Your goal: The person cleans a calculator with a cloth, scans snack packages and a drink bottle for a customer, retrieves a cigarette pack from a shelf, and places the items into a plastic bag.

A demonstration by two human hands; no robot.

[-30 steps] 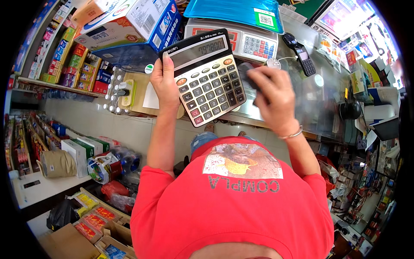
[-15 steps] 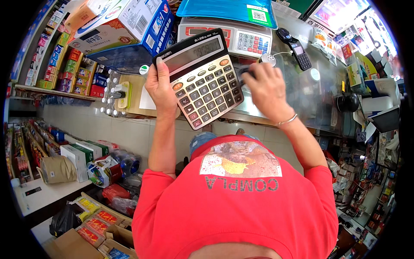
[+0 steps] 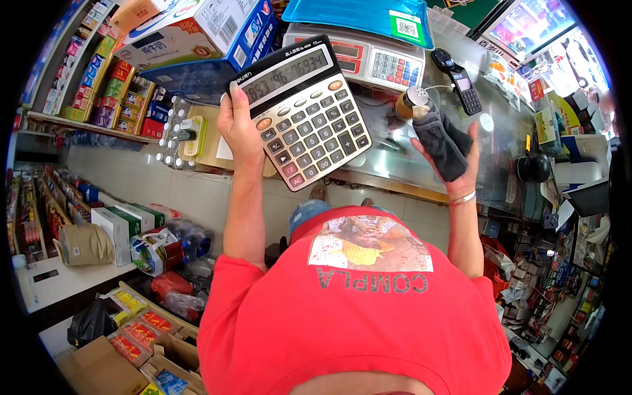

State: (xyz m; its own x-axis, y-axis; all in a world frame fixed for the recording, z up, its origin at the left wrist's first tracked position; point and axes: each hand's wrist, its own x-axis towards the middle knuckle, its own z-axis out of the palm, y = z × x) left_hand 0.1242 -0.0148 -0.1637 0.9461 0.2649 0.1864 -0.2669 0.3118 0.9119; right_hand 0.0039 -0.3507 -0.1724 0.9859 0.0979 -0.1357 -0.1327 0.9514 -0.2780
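My left hand [image 3: 239, 131] grips a large desk calculator [image 3: 315, 135] by its left edge, the thumb on the front beside the display. The calculator is tilted above the counter's near edge, and digits show on its screen. On the right, my right hand [image 3: 469, 176] holds a folded dark grey cloth [image 3: 442, 143] across the palm, thumb to its left. The cloth hides most of the fingers. Just beyond it stands a small round container with a pale, holed top [image 3: 415, 99], partly covered by the cloth.
A glass-topped counter [image 3: 500, 155] runs ahead of me. On it are a weighing scale [image 3: 395, 69] with a blue tray [image 3: 355, 12], a black handheld device [image 3: 467, 95] and a large carton [image 3: 191, 46]. Several small white-capped bottles [image 3: 172, 138] stand at left.
My right hand has drawn back to the right and turned palm up, with the dark cloth now plainly visible in it. The calculator has tilted slightly, making its display digits clearer.
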